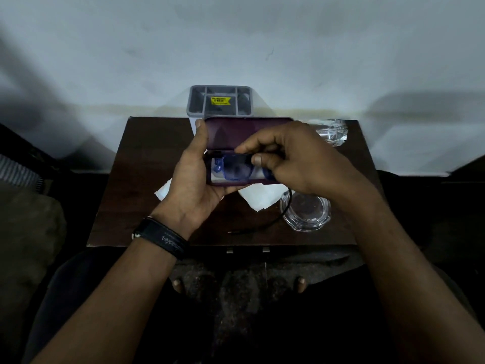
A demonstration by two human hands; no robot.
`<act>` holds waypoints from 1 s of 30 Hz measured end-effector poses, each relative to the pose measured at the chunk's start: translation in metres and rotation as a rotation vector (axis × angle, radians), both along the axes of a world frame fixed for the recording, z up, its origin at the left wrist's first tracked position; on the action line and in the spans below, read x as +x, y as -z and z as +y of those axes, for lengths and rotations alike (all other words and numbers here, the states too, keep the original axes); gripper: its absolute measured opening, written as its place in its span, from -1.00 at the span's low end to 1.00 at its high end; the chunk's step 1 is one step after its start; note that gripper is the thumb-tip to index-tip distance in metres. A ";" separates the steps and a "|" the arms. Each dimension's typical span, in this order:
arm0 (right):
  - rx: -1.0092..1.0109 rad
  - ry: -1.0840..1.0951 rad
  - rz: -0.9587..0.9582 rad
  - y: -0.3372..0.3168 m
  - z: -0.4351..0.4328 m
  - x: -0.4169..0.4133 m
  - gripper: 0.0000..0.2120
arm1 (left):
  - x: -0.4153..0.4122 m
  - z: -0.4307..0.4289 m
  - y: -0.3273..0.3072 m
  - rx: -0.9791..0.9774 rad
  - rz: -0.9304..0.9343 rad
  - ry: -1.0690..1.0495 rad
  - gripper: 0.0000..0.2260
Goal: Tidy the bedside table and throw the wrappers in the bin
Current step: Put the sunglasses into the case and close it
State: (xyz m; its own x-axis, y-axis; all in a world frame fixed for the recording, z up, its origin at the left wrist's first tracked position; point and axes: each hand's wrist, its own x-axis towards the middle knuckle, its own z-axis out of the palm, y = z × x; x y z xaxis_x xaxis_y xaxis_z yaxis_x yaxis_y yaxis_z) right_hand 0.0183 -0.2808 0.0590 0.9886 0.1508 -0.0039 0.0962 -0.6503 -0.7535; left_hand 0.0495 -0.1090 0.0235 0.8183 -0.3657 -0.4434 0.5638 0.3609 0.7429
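My left hand (194,177) grips an open purple glasses case (231,135) from its left side, above the dark wooden bedside table (136,179). Inside the case lie blue-framed glasses (236,168). My right hand (291,158) pinches the glasses at their top edge with thumb and forefinger. A white tissue (258,197) lies on the table under the case. A crumpled clear plastic wrapper (332,131) sits at the table's back right corner.
A grey compartment organiser (195,101) with a yellow price sticker stands at the back against the white wall. A clear glass dish (305,210) sits front right, with a thin black cable (275,219) beside it. Bedding shows at the left.
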 end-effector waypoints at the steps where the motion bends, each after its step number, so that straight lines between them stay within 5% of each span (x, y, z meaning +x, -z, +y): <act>1: -0.001 0.005 0.000 0.000 -0.001 0.000 -0.66 | 0.000 0.000 0.000 0.008 0.001 -0.007 -0.38; 10: 0.007 0.069 -0.204 0.010 -0.001 0.000 -0.77 | 0.002 0.003 0.003 0.008 -0.034 -0.065 -0.41; 15: 0.336 0.559 -0.366 0.003 -0.022 0.002 -0.88 | 0.008 0.008 0.008 -0.081 -0.040 -0.090 -0.37; 18: 0.591 0.678 -0.039 0.005 -0.030 0.004 -0.75 | 0.011 0.010 0.011 -0.100 -0.052 -0.106 -0.36; 20: 0.778 0.525 0.331 0.008 -0.026 0.002 -0.63 | 0.012 0.010 0.011 -0.081 -0.068 -0.104 -0.35; 22: 0.893 0.359 0.499 0.009 -0.022 -0.001 -0.54 | 0.011 0.009 0.010 -0.051 -0.086 -0.105 -0.39; 30: 0.960 0.353 0.370 0.016 -0.018 0.000 -0.69 | 0.005 0.007 0.007 -0.021 -0.165 -0.151 -0.60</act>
State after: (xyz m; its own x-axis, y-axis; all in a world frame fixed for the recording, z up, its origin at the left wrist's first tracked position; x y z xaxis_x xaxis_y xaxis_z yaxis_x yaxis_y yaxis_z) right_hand 0.0185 -0.2990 0.0427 0.9386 -0.0425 -0.3424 -0.3179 0.2791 -0.9061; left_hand 0.0548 -0.1018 0.0168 0.9253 -0.2413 -0.2927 0.3738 0.4484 0.8119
